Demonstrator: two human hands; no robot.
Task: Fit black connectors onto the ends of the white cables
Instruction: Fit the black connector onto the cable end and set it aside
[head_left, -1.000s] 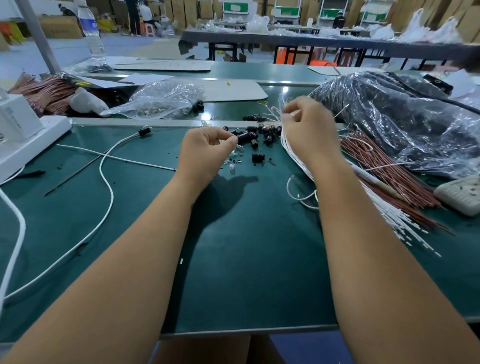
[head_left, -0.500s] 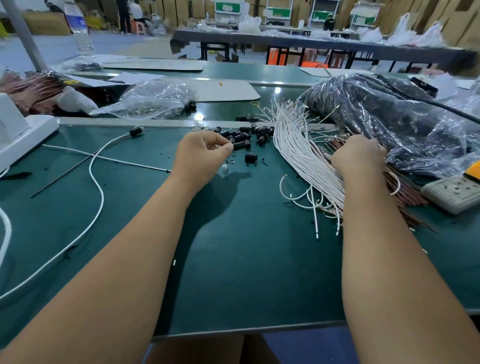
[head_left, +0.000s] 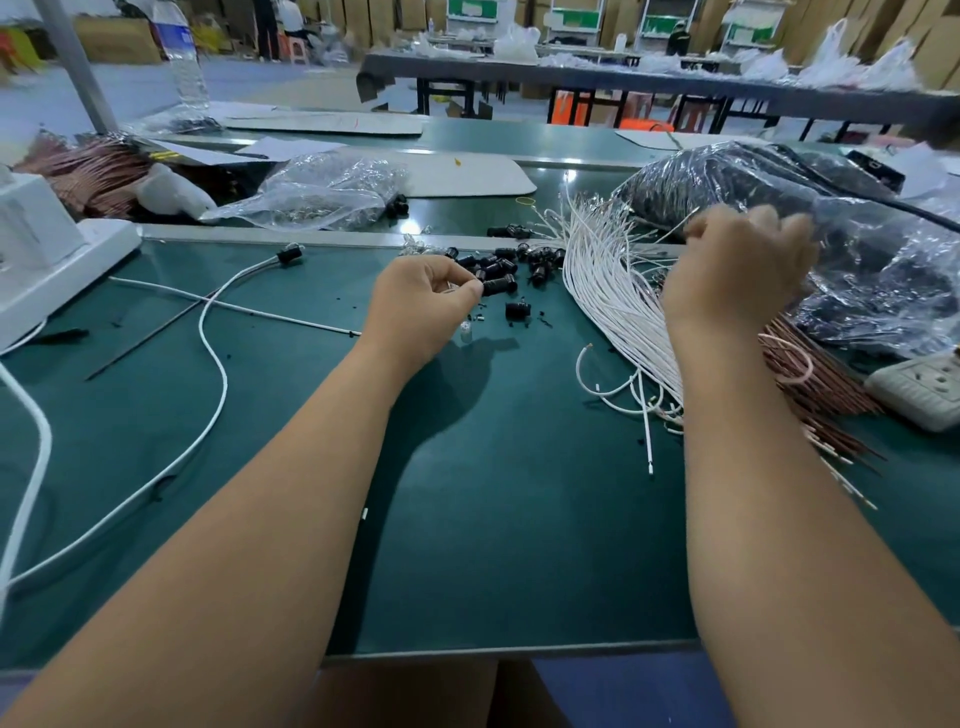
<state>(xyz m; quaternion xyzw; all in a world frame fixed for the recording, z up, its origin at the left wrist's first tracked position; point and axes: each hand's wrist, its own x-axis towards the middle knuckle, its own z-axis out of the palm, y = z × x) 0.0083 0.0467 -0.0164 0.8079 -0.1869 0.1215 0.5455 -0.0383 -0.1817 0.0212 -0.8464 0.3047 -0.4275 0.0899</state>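
While lying flat, white cables (head_left: 605, 301) fan away toward far edge.

White cables (head_left: 605, 306); black connectors (head_left: 498, 285); green table (head_left: 519, 493); seemingly copper-brown wires (head_left: 821, 384).

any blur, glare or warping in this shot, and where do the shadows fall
Head view: the right hand is motion-blurred, and so is the far background; the left hand is sharp. Glare streaks the plastic bag and a bright spot sits on the mat near its far edge. The left arm's shadow falls to its right on the mat. Wide-angle warping bends the table edges.
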